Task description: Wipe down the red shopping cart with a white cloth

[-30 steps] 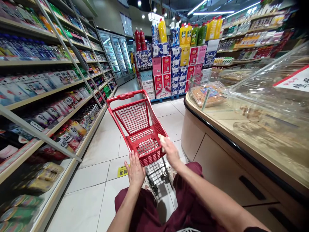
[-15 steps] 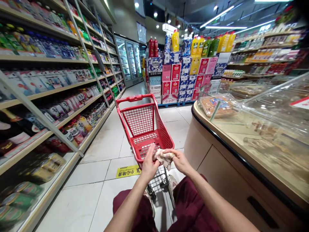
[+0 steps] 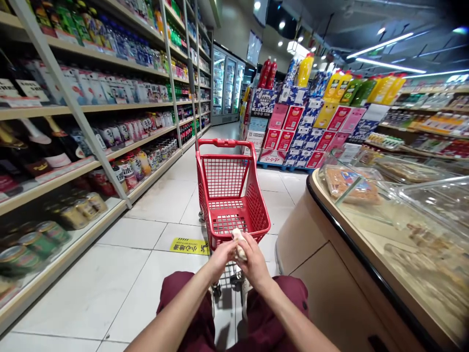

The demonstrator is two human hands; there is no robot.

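A crumpled whitish cloth (image 3: pixel 239 239) is bunched between my two hands in front of me. My left hand (image 3: pixel 220 258) has its fingers closed on the cloth's left side. From the right, my right hand (image 3: pixel 253 260) wraps around it, fingers bent over the bundle. Both hands are close together, just this side of the near rim of a red shopping cart (image 3: pixel 259 210). The cart's grid basket holds nothing that I can see, and its handle is at the far end. Part of the cloth is hidden by my fingers.
Drink shelves (image 3: pixel 128 105) run along the left. A yellow floor sticker (image 3: pixel 188 246) lies on the tiles (image 3: pixel 88 276). A curved counter (image 3: pixel 311 234) with packaged food (image 3: pixel 351 182) stands at right. Stacked drink boxes (image 3: pixel 278 142) and glass-door fridges (image 3: pixel 224 88) are farther back.
My hands have come together, and the cloth, more spread out before, is now squeezed into a smaller bundle. The view has turned left, so the shelves and counter appear farther right.
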